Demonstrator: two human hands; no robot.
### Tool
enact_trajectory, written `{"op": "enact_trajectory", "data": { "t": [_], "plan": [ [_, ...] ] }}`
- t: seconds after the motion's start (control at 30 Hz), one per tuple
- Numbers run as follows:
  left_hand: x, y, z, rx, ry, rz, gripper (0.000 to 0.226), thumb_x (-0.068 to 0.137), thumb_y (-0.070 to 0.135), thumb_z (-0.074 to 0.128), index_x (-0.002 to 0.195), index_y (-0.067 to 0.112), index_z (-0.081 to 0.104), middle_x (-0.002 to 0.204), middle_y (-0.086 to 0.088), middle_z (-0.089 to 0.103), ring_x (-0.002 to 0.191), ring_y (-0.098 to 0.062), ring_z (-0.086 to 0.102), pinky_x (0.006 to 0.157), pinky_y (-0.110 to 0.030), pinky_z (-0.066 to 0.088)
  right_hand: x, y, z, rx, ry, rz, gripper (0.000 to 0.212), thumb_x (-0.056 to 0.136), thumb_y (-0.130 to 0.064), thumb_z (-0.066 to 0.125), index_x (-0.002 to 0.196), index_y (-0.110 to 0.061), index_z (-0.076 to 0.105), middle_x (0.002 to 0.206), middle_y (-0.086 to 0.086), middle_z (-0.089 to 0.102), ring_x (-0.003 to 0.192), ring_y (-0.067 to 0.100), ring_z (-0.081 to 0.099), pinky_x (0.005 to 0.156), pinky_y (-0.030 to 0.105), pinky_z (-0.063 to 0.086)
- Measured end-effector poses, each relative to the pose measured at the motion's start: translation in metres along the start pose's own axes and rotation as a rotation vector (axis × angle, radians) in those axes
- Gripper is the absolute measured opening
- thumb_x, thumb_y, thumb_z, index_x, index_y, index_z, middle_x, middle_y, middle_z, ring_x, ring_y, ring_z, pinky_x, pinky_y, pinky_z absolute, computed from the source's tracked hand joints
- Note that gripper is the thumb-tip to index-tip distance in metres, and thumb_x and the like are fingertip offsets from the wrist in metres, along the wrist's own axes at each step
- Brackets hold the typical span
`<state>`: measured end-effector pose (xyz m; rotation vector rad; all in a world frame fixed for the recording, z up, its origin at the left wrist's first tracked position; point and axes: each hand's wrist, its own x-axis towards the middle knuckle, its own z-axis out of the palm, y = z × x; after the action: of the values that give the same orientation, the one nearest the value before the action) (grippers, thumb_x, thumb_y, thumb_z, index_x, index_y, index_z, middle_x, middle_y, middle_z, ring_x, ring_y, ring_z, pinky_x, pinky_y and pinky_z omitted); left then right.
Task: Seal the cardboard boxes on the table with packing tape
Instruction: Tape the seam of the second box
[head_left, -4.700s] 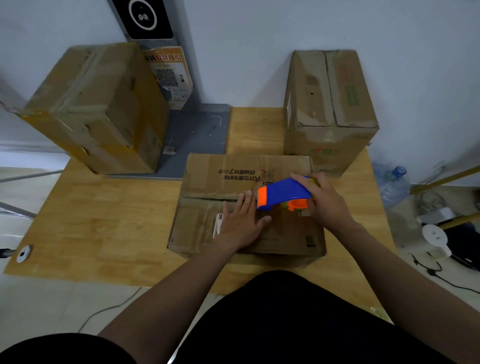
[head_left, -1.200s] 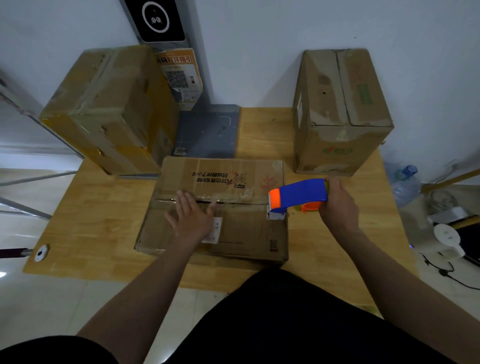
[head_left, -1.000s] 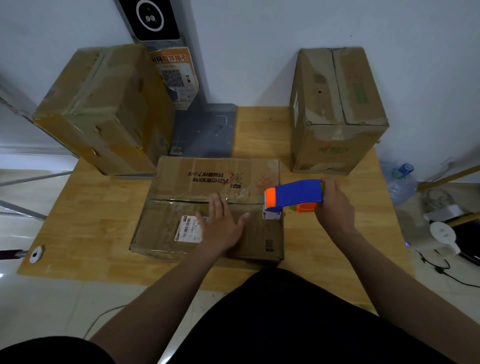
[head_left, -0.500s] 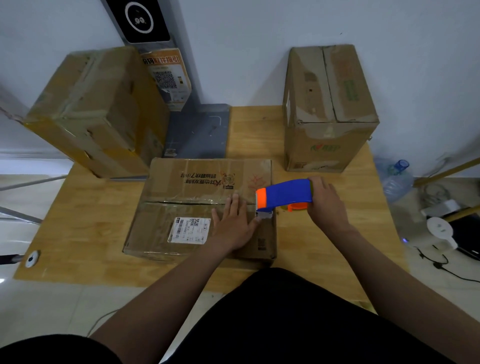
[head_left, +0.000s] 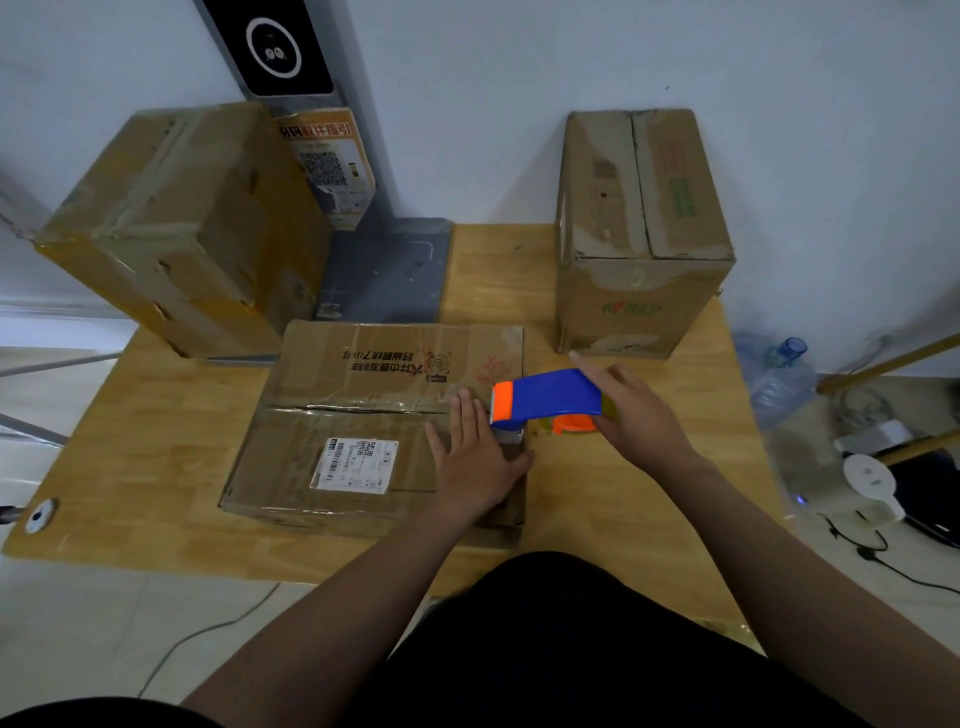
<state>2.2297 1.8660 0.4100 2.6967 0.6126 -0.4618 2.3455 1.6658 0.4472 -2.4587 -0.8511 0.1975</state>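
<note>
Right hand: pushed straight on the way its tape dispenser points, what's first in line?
Probably the left hand, flat on the box right before the orange nose of the tape dispenser; height unclear.

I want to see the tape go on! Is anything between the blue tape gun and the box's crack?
Only the left hand: it lies flat on the low brown cardboard box, fingers across the seam, just left of the blue-and-orange tape dispenser in the right hand.

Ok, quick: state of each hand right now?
Left hand: open, flat on the box.
Right hand: holding the tape dispenser.
</note>
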Motion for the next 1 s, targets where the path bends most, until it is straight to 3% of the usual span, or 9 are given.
{"op": "enact_trajectory", "data": {
  "t": [0.17,0.33,0.53,0.87,1.0],
  "plan": [
    [-0.003,0.003,0.007,0.042,0.094,-0.002,0.104,0.093,0.079,0.022,0.162,0.008,-0.012,0.169,-0.01,-0.021,0.154,-0.022,-0.026,0.122,-0.062,-0.012,0.0,0.008,-0.003,-0.05,-0.017,-0.077,0.086,0.096,-0.024,0.062,0.152,-0.06,0.007,0.125,-0.002,0.044,0.108,0.019,0.051,0.068,0.036,0.053],
    [-0.004,0.005,0.01,0.088,0.119,-0.02,0.114,0.075,0.08,-0.007,0.162,0.007,-0.008,0.17,-0.012,-0.018,0.155,-0.025,-0.023,0.121,-0.067,-0.007,0.001,0.013,-0.005,-0.073,-0.027,-0.083,0.091,0.095,-0.02,0.063,0.15,-0.065,0.005,0.137,-0.002,0.039,0.119,0.022,0.049,0.073,0.045,0.056],
    [-0.003,0.006,0.013,0.083,0.158,-0.022,0.097,0.096,0.074,0.02,0.162,0.009,-0.007,0.17,-0.008,-0.017,0.155,-0.021,-0.022,0.12,-0.066,-0.011,0.0,0.016,-0.004,-0.049,-0.03,-0.109,0.09,0.095,-0.017,0.061,0.151,-0.062,0.008,0.138,-0.001,0.039,0.115,0.022,0.051,0.069,0.038,0.053],
    [-0.001,0.002,0.011,0.108,0.163,-0.016,0.097,0.096,0.074,0.018,0.162,0.009,-0.009,0.169,-0.008,-0.021,0.154,-0.02,-0.026,0.12,-0.067,-0.009,0.005,0.02,-0.009,-0.081,-0.026,-0.124,0.083,0.096,-0.02,0.058,0.153,-0.059,0.011,0.142,-0.001,0.038,0.117,0.021,0.051,0.069,0.039,0.056],
    [0.0,0.001,0.012,0.12,0.157,-0.023,0.101,0.088,0.077,0.005,0.162,0.009,-0.009,0.169,-0.008,-0.02,0.154,-0.021,-0.025,0.12,-0.067,-0.008,0.003,0.019,-0.006,-0.125,-0.021,-0.137,0.085,0.095,-0.022,0.062,0.153,-0.056,0.01,0.14,0.0,0.038,0.119,0.02,0.048,0.065,0.035,0.055]
  ]
}}
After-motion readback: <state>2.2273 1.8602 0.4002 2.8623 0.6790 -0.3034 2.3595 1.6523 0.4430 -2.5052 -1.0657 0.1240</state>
